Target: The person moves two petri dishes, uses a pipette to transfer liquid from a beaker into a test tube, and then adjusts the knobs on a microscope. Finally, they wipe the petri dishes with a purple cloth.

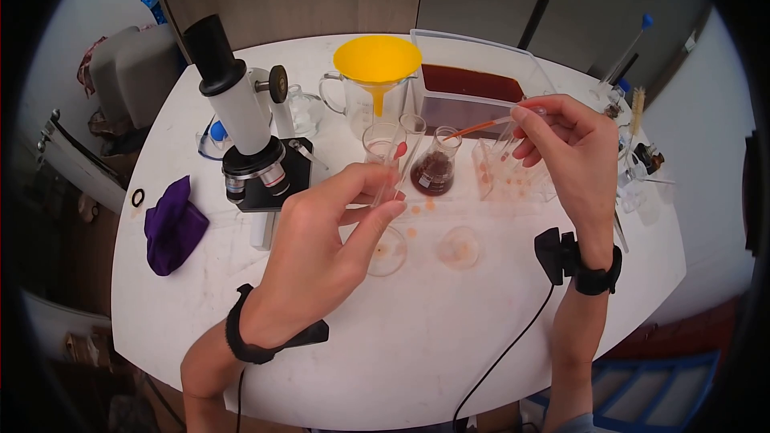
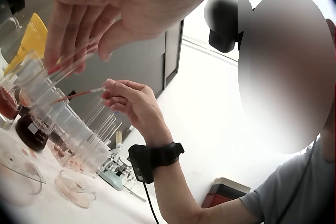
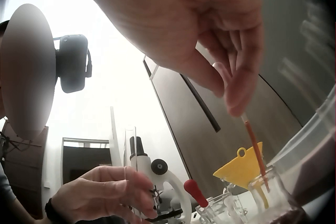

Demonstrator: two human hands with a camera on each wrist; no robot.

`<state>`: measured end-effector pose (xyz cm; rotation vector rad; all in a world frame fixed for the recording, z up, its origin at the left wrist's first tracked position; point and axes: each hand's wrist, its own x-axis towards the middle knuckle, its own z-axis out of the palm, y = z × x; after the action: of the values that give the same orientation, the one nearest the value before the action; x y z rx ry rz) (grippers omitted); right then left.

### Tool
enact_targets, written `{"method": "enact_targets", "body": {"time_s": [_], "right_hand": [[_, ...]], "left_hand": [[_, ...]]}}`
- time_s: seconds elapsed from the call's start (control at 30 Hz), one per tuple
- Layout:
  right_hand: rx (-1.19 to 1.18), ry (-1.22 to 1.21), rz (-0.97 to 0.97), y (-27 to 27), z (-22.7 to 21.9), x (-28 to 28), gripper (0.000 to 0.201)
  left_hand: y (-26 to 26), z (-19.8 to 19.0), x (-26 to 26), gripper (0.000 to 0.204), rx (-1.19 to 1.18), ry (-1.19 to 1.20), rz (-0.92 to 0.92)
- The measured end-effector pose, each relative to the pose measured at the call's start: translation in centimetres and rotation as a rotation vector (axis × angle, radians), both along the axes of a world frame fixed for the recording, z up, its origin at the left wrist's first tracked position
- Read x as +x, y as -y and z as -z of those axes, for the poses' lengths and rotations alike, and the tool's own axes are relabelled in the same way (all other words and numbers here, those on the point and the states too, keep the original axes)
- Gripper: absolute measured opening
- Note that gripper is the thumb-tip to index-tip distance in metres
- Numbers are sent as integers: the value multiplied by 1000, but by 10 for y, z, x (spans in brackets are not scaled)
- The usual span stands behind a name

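My left hand (image 1: 317, 232) pinches a clear glass test tube (image 1: 412, 138) between thumb and fingers. The tube leans, with its open mouth up. To the right, my right hand (image 1: 573, 140) pinches a slim dropper (image 1: 478, 127) by its upper end. Orange-red liquid fills the stem of the dropper, which slants down to the left. Its tip overlaps the mouth of a conical flask (image 1: 434, 174) holding dark brown-red liquid. In the right wrist view, the dropper (image 3: 253, 142) hangs below the fingertips, its lower end at the glass neck.
A microscope (image 1: 245, 128) stands at left, near a purple cloth (image 1: 176, 228). Behind the flask are a jug with a yellow funnel (image 1: 377, 58) and a plastic tub (image 1: 473, 108) of red-brown liquid. A red-bulbed dropper (image 3: 195, 192) leans in glassware. Two shallow dishes (image 1: 459, 248) lie in front.
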<state>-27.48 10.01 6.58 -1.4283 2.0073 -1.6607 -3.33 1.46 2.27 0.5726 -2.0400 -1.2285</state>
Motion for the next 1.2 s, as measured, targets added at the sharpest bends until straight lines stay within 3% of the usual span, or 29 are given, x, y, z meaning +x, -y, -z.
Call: {"method": "enact_targets", "body": {"time_s": [0.37, 0.5, 0.67, 0.97, 1.2], "right_hand": [[33, 81, -31, -2, -1, -5, 16], [-57, 94, -24, -9, -7, -9, 17], [-97, 103, -41, -11, -10, -17, 18], [-181, 81, 72, -28, -26, -27, 19], [-185, 103, -6, -25, -23, -33, 20]], "left_hand": [[0, 1, -19, 23, -5, 3, -46], [2, 6, -17, 23, 12, -2, -41], [3, 5, -14, 22, 30, 114, -26], [3, 14, -20, 25, -34, 132, -8], [2, 16, -35, 23, -52, 150, 2]]}}
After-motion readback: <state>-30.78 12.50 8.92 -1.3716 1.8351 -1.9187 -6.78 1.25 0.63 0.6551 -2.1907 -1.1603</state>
